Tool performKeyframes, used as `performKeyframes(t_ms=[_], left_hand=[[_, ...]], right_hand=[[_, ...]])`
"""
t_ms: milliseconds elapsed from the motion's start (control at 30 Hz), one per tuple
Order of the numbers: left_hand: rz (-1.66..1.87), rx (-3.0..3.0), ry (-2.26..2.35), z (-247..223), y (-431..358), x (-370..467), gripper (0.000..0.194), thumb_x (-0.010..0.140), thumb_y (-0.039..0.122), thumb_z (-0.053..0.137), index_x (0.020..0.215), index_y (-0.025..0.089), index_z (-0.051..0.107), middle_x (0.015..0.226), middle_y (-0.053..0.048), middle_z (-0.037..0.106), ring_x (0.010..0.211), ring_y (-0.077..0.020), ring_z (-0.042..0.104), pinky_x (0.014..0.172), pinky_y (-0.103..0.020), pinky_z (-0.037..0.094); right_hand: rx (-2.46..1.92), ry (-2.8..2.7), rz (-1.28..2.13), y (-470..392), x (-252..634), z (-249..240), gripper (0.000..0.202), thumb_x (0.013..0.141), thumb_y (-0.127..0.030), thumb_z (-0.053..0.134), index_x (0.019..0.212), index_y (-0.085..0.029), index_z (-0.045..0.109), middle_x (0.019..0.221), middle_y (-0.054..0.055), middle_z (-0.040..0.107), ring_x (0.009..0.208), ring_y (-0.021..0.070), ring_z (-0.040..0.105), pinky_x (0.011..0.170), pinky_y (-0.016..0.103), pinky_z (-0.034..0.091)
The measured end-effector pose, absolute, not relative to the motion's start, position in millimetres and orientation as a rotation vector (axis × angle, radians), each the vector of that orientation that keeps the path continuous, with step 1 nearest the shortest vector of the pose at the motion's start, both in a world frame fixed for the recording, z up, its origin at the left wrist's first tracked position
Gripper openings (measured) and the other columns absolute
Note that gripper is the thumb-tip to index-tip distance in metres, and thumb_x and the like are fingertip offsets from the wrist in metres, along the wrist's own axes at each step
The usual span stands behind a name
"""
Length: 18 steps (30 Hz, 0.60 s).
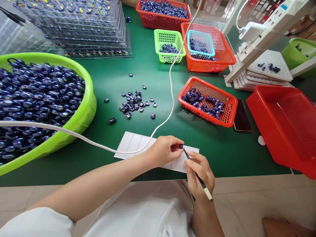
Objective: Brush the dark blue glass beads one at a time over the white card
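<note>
My left hand is closed, pinching a small dark glossy piece between thumb and fingertips. In my right hand is a slim black pen-like tool with a cream back end, gripped like a pencil. Its fine tip touches or nearly touches the small piece; I cannot tell which. Under both hands lies a white ruled paper strip, partly covered by my left hand. Beyond it, small dark shiny pieces are scattered on the green table.
A white cable crosses the table and paper. On the left stands a large green basket of dark pieces, with stacked clear trays behind. A red basket, phone and red bin stand to the right.
</note>
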<state>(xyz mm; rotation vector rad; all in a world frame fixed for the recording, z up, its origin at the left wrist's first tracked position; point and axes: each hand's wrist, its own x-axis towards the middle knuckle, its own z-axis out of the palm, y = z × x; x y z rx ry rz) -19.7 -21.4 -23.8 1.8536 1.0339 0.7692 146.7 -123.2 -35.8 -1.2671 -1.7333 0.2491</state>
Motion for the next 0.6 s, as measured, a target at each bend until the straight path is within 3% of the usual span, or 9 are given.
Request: performKeyframes(t_ms=[200,367,600], left_hand=[[0.763,1.851,1.017,-23.5,-20.4,-19.9,0.020,0.077,0.017,0.069,0.096,0.014,0.077,0.073,-0.002,0.072,0.062,-0.0121,0.065,0.061,-0.022,0.053],[0.760,1.864,1.007,-21.9,-20.8,-20.3,0.021,0.078,0.015,0.068,0.096,0.015,0.077,0.074,-0.001,0.072,0.062,-0.0118,0.065,0.061,-0.021,0.052],[0.766,1.898,0.979,-22.2,-20.3,-20.8,0.023,0.077,0.012,0.066,0.096,0.014,0.077,0.073,-0.002,0.071,0.061,-0.0118,0.064,0.059,-0.021,0.052]], right_hand=[[-1.296,-1.594,0.378,-122.2,147.3,-34.4,0.037,0.087,0.000,0.062,0.112,-0.028,0.067,0.120,0.007,0.068,0.086,0.0170,0.072,0.068,0.031,0.061],[-1.328,-1.330,0.480,-120.2,143.1,-37.1,0.024,0.089,-0.006,0.066,0.103,-0.025,0.070,0.103,0.006,0.074,0.093,0.0211,0.074,0.071,0.033,0.063],[-1.354,-1.083,0.500,-118.4,138.2,-36.4,0.017,0.089,-0.012,0.068,0.101,-0.024,0.071,0.099,0.006,0.073,0.094,0.0209,0.073,0.070,0.032,0.062]])
